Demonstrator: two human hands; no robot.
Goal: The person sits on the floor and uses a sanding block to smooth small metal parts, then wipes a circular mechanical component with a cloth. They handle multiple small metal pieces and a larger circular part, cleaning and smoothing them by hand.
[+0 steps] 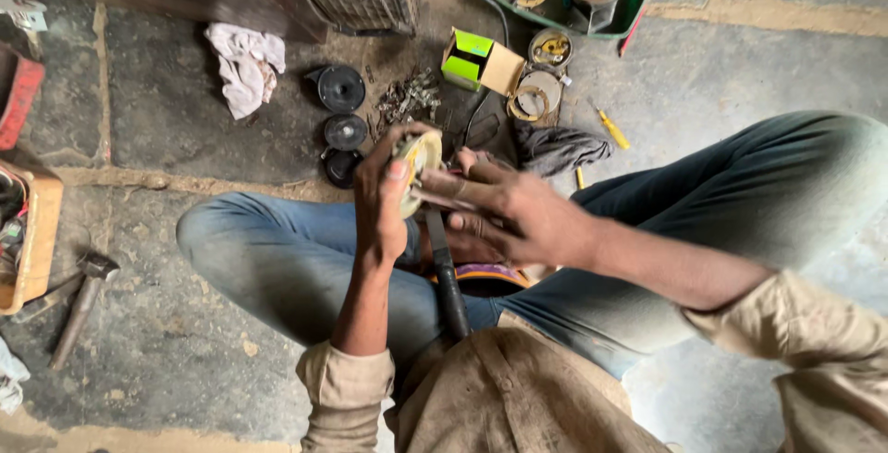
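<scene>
Head view is looking down on a person sitting cross-legged on a stone floor (166,111), both hands meeting above the lap. Left hand (384,198) is closing around a round, pale yellow metal disc-shaped part (421,164), thumb lying over its rim and fingers wrapping behind it, so the part is standing on edge just in front of the knees. Right hand (513,212) is gripping a thin, dull metal rod-like tool (444,196) with curled fingers and is pressing its tip against the face of the part; how tightly those fingers are closing I cannot tell. A dark strap-like strip (447,273) is hanging down below both hands, over the lap. Just beyond the left hand, three black round discs (340,88) are lying in a line, with a heap of small metal bits (407,94) beside them. Farther out from the left hand a crumpled white rag (245,64) is resting. Beyond the right hand an open green and brown cardboard box (479,60) is sitting near a yellow-handled screwdriver (610,127). Well off to the left of the left hand, a hammer (81,297) is lying.
</scene>
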